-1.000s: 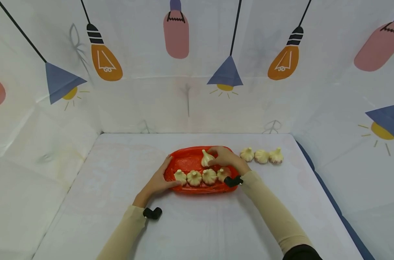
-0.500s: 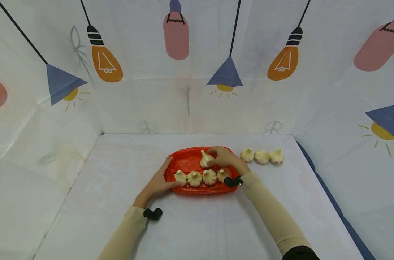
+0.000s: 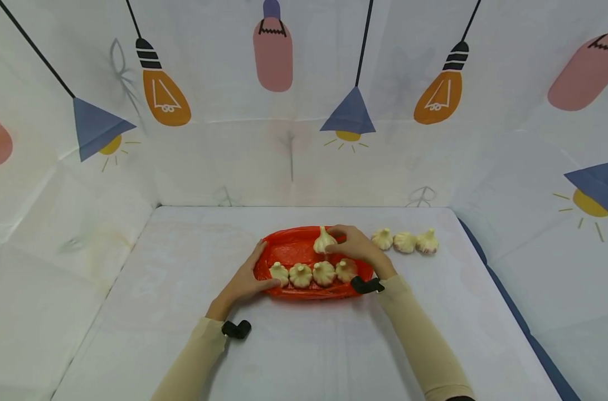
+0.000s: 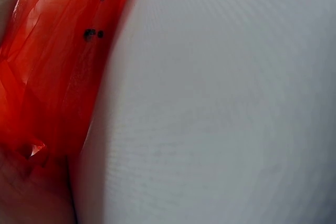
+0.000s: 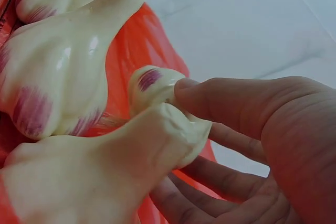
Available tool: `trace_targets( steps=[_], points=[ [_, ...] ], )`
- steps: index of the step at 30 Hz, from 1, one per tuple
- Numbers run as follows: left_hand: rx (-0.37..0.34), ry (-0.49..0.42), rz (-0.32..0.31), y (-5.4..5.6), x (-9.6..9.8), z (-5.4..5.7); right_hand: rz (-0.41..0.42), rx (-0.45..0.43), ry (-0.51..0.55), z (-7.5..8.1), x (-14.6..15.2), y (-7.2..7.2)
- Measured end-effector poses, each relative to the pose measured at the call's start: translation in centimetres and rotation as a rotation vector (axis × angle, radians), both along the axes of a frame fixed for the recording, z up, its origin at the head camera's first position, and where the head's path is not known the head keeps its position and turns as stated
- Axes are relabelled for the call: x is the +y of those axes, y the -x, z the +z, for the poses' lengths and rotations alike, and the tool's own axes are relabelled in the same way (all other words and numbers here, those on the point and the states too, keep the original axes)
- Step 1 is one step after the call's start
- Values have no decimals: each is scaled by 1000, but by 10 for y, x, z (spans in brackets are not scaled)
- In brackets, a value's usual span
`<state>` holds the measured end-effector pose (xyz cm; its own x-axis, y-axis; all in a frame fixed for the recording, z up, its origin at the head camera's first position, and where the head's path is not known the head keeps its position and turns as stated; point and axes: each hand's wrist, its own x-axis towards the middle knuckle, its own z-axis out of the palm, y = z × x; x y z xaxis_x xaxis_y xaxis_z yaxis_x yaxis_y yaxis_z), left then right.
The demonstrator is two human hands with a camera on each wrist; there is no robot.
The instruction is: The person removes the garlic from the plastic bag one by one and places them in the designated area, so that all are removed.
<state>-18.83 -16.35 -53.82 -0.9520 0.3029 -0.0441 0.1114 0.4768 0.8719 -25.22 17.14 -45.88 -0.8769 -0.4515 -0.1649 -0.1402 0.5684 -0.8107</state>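
Observation:
A tray covered in red plastic [image 3: 293,245] lies on the table. My left hand [image 3: 244,280] grips its left end, thumb over the near rim by a garlic bulb. In the left wrist view the plastic wrap [image 4: 58,66] carries black print. Over the tray's back part, my right hand [image 3: 353,244] pinches a garlic bulb [image 3: 324,243] between thumb and fingers, its stem pointing up. Along the tray's front side sits a row of several garlic bulbs [image 3: 301,275]. A row bulb [image 5: 89,171] partly hides the held one in the right wrist view.
Three more garlic bulbs [image 3: 404,241] stand in a line on the white table [image 3: 304,345], right of the tray. White sheeting printed with lamps [image 3: 351,111] encloses the back and sides. A dark blue edge [image 3: 509,301] runs down the table's right side.
In the last half second my right hand has shifted slightly to the right with the garlic bulb. My left hand has stayed on the tray's left end.

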Motion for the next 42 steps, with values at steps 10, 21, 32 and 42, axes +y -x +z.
trace_targets(
  steps=[10, 21, 32, 42],
  points=[
    [-3, 0, -1, 1, 2, 0, -50, 109, 4, 5, 13, -2],
    [-1, -4, -5, 1, 4, -1, -105, 130, 30, 26, 23, -8],
    [-7, -1, 5, -1, 2, -2, -182, 163, 79, 41, 46, -10],
    [-10, 16, 5, 1, 2, -1, -266, 252, 42, 55, 86, -16]
  ],
)
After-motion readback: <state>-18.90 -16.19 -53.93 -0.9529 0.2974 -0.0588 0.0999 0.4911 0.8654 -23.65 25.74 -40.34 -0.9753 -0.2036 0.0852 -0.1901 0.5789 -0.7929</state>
